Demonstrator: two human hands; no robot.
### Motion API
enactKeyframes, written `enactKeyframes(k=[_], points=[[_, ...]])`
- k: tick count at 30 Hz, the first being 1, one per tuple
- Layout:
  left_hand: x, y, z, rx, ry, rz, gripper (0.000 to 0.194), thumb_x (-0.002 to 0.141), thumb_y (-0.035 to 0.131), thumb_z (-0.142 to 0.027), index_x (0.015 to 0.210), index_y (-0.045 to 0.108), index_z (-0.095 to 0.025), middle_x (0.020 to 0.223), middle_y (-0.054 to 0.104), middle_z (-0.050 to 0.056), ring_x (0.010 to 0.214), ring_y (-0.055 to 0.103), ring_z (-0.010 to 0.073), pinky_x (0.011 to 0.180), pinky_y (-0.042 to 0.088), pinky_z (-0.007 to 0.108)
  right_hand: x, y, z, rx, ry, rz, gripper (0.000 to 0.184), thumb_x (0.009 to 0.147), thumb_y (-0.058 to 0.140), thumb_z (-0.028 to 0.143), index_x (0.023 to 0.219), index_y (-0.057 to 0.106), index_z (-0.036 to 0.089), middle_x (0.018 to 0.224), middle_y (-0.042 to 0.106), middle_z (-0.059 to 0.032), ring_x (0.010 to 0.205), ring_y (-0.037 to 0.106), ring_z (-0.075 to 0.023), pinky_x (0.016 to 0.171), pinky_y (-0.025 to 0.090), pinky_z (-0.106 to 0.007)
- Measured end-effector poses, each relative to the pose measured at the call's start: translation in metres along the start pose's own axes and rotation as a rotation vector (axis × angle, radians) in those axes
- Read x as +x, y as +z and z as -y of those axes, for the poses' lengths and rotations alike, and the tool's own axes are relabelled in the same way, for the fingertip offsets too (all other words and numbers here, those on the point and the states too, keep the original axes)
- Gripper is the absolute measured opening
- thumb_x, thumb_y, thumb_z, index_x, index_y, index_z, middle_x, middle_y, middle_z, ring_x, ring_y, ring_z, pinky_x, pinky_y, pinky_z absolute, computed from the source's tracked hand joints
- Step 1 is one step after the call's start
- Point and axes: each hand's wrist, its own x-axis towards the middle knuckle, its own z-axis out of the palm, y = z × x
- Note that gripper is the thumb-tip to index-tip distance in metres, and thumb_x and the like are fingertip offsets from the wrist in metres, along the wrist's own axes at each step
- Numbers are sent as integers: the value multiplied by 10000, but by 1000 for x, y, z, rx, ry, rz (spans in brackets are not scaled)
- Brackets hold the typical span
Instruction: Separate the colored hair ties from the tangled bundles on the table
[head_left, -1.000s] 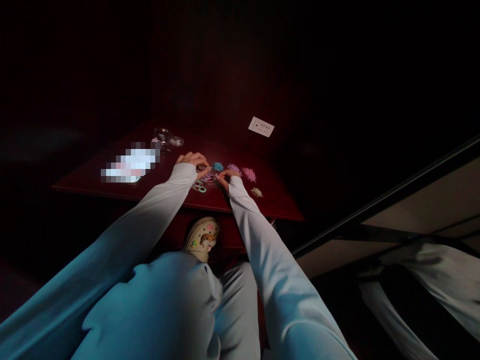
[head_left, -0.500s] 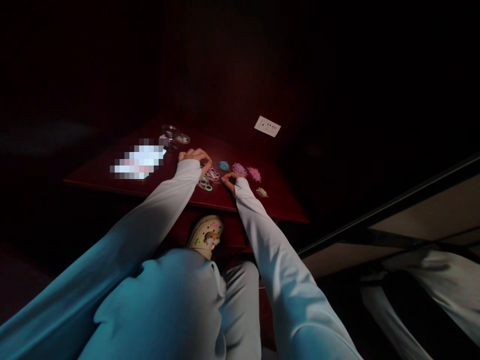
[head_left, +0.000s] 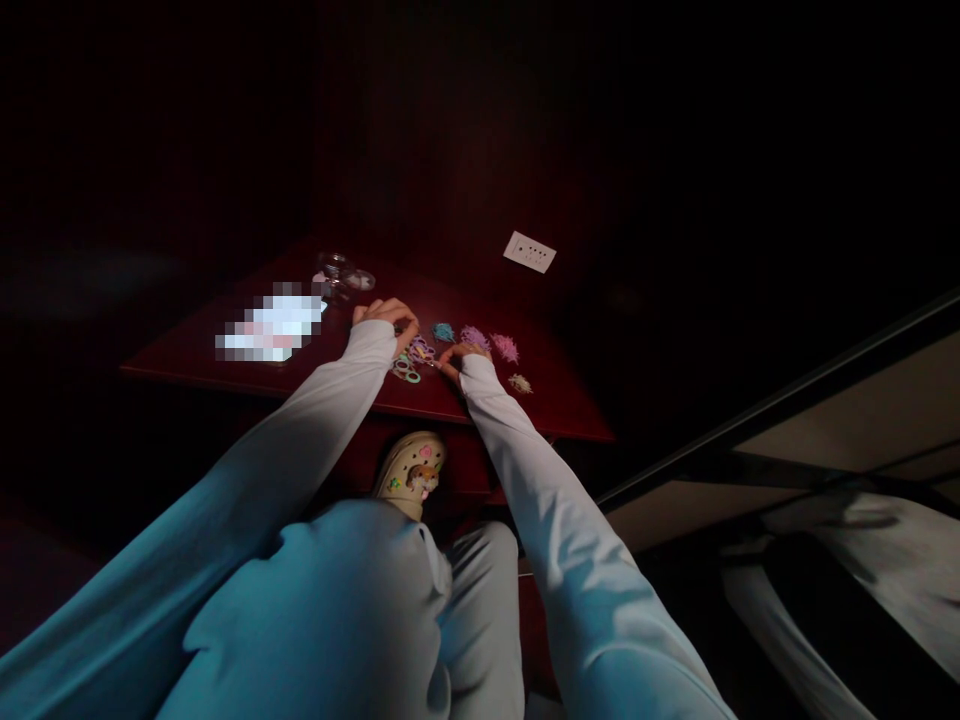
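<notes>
On the dark red table [head_left: 330, 380], my left hand [head_left: 390, 315] is at the left of a small pile of purple and mint-green ring-shaped pieces [head_left: 421, 350]. Its fingers curl down with thumb and forefinger drawn together, and whatever they hold is hidden. My right hand [head_left: 454, 362] lies at the pile's right edge, thumb and forefinger pinched at a small pale bit too tiny to name. Beyond and beside it are separate heaps of small thin pieces: a blue heap [head_left: 443, 332], a lilac heap [head_left: 475, 338], a pink heap [head_left: 505, 347] and a cream heap [head_left: 520, 383].
A bright, blurred-out screen [head_left: 281, 325] lies at the table's left. Behind it stand clear round containers [head_left: 341, 275]. A white socket plate [head_left: 529, 252] is on the dark wall. Below the table edge shows a beige clog [head_left: 412, 470] with charms.
My right hand has shifted slightly left, closer to the ring-shaped pieces. My left hand keeps nearly the same pose. The whole view has drifted a little.
</notes>
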Motion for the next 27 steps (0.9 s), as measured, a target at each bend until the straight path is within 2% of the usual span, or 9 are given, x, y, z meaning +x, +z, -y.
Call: enactKeyframes(k=[5, 9, 14, 18, 22, 27], points=[[1, 4, 7, -14, 45, 21, 148, 927, 636, -332, 885, 766, -275, 1137, 784, 9, 1105, 645, 289, 1030, 374, 463, -28, -15, -8, -24, 144, -8, 169, 955, 751, 413, 916, 781, 252, 1070, 783, -52, 1158, 586, -262, 1065, 374, -404], [2, 6, 10, -15, 46, 6, 158, 935, 628, -342, 903, 767, -275, 1152, 784, 13, 1123, 649, 298, 1038, 371, 469, -45, -13, -5, -2, 181, 12, 209, 973, 716, 439, 910, 766, 246, 1079, 784, -39, 1113, 599, -253, 1048, 380, -416], [2, 6, 7, -27, 28, -2, 153, 917, 630, -322, 873, 770, -280, 1116, 787, 15, 1106, 654, 304, 1056, 367, 488, -54, -3, 0, 17, 142, -87, 229, 982, 707, 463, 971, 753, 238, 1054, 751, -61, 1061, 609, -244, 987, 436, -373], [0, 3, 2, -51, 20, -18, 142, 898, 640, -316, 839, 766, -287, 1061, 787, 3, 1088, 647, 296, 1078, 365, 491, -54, 8, -1, 57, 58, -135, 184, 975, 718, 403, 973, 723, 219, 1062, 713, -82, 1013, 618, -225, 936, 483, -335], [-1, 0, -1, -55, 24, -2, 147, 886, 631, -301, 817, 760, -284, 1068, 787, 5, 1088, 648, 295, 1079, 372, 491, -49, 17, -3, 104, 63, -150, 117, 980, 677, 300, 902, 688, 213, 1008, 707, -82, 946, 632, -214, 906, 506, -330], [-2, 0, -4, -48, -1, -19, 131, 872, 638, -281, 786, 738, -282, 1062, 796, -2, 1087, 655, 298, 1053, 394, 483, -50, 11, -21, 140, 82, -140, 166, 959, 684, 314, 825, 659, 219, 926, 736, -75, 896, 655, -212, 902, 521, -339]])
